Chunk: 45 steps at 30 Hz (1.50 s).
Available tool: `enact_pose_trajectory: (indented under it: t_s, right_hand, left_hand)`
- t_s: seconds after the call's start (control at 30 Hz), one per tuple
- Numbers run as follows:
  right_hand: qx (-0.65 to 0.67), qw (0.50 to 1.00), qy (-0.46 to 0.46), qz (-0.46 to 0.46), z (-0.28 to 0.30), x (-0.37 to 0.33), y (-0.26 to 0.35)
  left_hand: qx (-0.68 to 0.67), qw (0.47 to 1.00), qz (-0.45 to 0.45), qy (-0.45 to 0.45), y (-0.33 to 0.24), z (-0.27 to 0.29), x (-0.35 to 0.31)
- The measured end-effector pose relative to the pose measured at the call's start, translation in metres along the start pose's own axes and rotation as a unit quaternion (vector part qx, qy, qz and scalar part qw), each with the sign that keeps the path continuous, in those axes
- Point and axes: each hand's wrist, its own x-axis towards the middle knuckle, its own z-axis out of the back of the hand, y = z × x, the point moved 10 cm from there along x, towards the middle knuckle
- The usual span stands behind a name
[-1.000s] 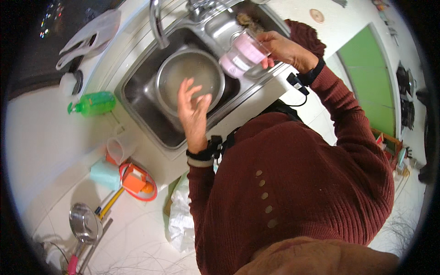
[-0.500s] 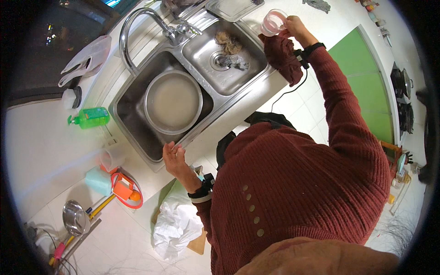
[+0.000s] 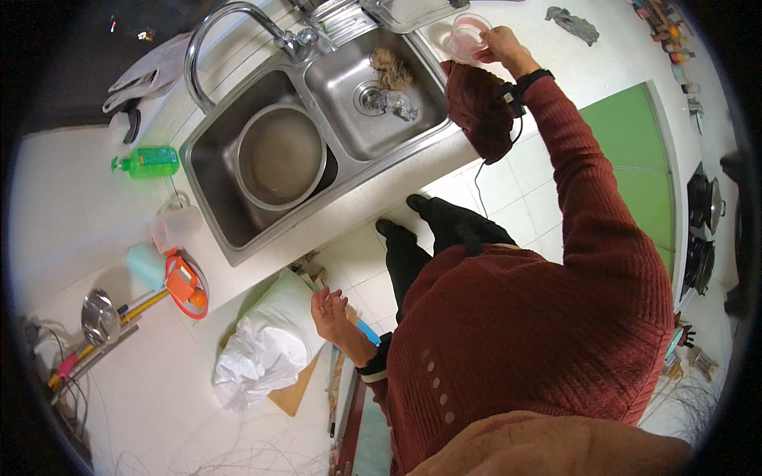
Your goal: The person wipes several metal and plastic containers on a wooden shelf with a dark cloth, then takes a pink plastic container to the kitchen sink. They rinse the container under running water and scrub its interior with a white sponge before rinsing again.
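The right hand is closed around the near right side of a clear, pink-tinted cup, fingers and thumb against its wall. The cup lies at the fingertips, on the far left side of the hand, above the counter; whether its base touches the counter I cannot tell. Just below the cup and hand, a dark red cloth hangs over the counter's front edge. The left hand, well apart from the cup, is loosely curled with nothing in it, near a white bag.

Left of the cup is the double sink. Its right basin holds a brown scrubber and a silvery crumpled wad by the drain. In the left basin sits a metal bowl of cloudy liquid. Farther left, a green soap bottle lies on its side in view.
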Motion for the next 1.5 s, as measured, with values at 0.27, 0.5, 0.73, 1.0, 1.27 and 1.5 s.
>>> enact_pose_trajectory:
  t_s: [0.27, 0.5, 0.73, 1.0, 1.27, 1.5]
  right_hand:
    - [-0.018, 0.998, -0.045, 0.051, -0.011, -0.108, -0.012]
    - [-0.11, 0.933, 0.339, 0.06, -0.231, -0.315, -0.101]
    - [-0.306, 0.741, 0.598, -0.007, -0.327, -0.62, -0.203]
    - [-0.392, 0.461, 0.795, 0.051, -0.366, -0.979, -0.312]
    - [-0.454, 0.294, 0.838, 0.077, -0.404, -1.161, -0.373]
    - [-0.409, 0.244, 0.878, 0.057, -0.469, -1.335, -0.447]
  left_hand:
    - [-0.056, 0.995, 0.001, -0.083, 0.06, 0.07, -0.068]
    - [-0.139, 0.981, -0.005, -0.136, 0.121, 0.155, -0.165]
    - [-0.216, 0.897, 0.046, -0.383, 0.237, 0.308, -0.4]
    - [-0.25, 0.722, 0.067, -0.642, 0.332, 0.415, -0.679]
    - [-0.293, 0.593, 0.086, -0.745, 0.365, 0.423, -0.734]
    - [-0.248, 0.564, 0.114, -0.779, 0.395, 0.553, -0.776]
